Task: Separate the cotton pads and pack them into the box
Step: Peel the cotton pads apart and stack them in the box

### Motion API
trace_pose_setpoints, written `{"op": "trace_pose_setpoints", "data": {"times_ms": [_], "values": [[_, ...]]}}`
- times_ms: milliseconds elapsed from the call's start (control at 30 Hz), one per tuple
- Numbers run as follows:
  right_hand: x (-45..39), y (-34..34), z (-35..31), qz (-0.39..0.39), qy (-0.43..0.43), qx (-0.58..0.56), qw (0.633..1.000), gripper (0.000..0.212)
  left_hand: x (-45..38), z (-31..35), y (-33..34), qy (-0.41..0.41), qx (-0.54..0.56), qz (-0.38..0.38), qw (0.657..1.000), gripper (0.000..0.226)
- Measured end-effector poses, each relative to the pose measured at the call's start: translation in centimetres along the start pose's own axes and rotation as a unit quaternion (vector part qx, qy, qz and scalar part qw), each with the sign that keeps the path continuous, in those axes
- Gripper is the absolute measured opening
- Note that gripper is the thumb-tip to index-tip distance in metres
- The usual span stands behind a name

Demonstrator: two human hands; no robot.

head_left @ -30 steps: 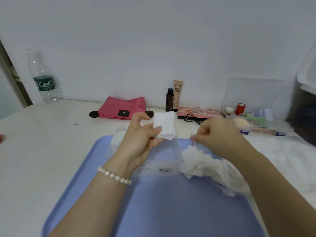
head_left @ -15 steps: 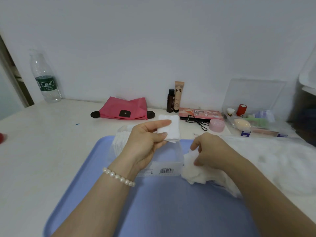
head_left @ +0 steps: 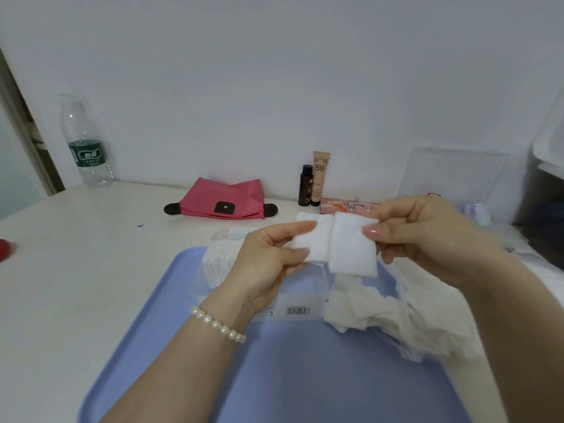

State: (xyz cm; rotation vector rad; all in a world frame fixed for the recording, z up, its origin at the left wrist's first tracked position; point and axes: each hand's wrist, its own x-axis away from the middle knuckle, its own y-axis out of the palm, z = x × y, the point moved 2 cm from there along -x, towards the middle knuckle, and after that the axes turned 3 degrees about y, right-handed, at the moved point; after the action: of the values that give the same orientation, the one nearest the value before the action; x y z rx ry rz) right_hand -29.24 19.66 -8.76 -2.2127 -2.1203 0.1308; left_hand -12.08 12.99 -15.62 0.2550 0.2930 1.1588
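Note:
My left hand (head_left: 271, 264) pinches a small stack of white square cotton pads (head_left: 314, 242) above the clear plastic box (head_left: 293, 309), which stands on the blue tray (head_left: 305, 377) and has a barcode on its front. Inside the box, at its left end, stand more pads (head_left: 216, 264). My right hand (head_left: 427, 236) pinches a single white pad (head_left: 352, 248) by its right edge and holds it against the stack. A loose heap of pads (head_left: 381, 309) lies on the tray to the right of the box.
Along the wall stand a water bottle (head_left: 87, 148), a pink pouch (head_left: 219, 199), a dark small bottle (head_left: 305, 186), a BB tube (head_left: 319, 178) and a pink palette (head_left: 348, 206). A clear organiser lid (head_left: 451, 172) rises at the back right. White cotton sheeting (head_left: 546, 279) lies at the right.
My right hand rose from the loose heap with one pad and brought it up beside the stack in my left hand. The left hand stayed above the box.

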Motion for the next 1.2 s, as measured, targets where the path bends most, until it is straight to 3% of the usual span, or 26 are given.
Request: {"op": "trace_pose_setpoints", "data": {"times_ms": [67,233,433,700,833,933,1000,1067,1133,1200], "values": [[-0.4,0.8,0.5,-0.005,-0.009,-0.028,1.0,0.011,0.2,-0.2,0.4,0.006,0.002,-0.025,1.0,0.042],[-1.2,2.0,1.6,0.084,-0.036,0.047,0.995,0.009,0.5,-0.2,1.1,0.018,-0.008,-0.075,0.997,0.046],[-1.3,2.1,1.6,0.135,-0.055,0.077,0.986,0.013,0.3,-0.1,1.0,-0.009,0.033,-0.086,0.996,0.044],[-1.6,2.3,2.1,0.147,-0.063,0.097,0.982,0.015,0.4,-0.3,1.1,-0.012,0.028,-0.034,0.999,0.018],[-1.7,2.0,2.3,0.162,-0.062,0.109,0.979,0.014,0.3,-0.3,1.1,-0.012,0.016,-0.013,1.0,0.02],[-1.6,0.9,1.9,0.157,-0.042,0.207,0.965,0.019,0.1,-0.1,0.6,-0.002,0.008,0.013,1.0,0.024],[-1.0,0.9,1.8,0.058,0.025,0.372,0.926,0.02,0.0,0.1,0.3,0.01,-0.014,0.024,1.0,0.026],[-0.3,1.8,2.2,-0.048,0.101,0.525,0.844,0.02,0.1,0.2,0.3,0.013,-0.032,0.03,0.999,0.032],[-0.2,2.8,3.0,-0.081,0.128,0.63,0.762,0.035,0.3,0.2,0.5,0.004,-0.039,0.032,0.999,0.036],[-0.5,3.1,4.0,-0.075,0.145,0.666,0.728,0.046,0.3,0.1,0.7,-0.009,-0.038,0.03,0.999,0.033]]}}
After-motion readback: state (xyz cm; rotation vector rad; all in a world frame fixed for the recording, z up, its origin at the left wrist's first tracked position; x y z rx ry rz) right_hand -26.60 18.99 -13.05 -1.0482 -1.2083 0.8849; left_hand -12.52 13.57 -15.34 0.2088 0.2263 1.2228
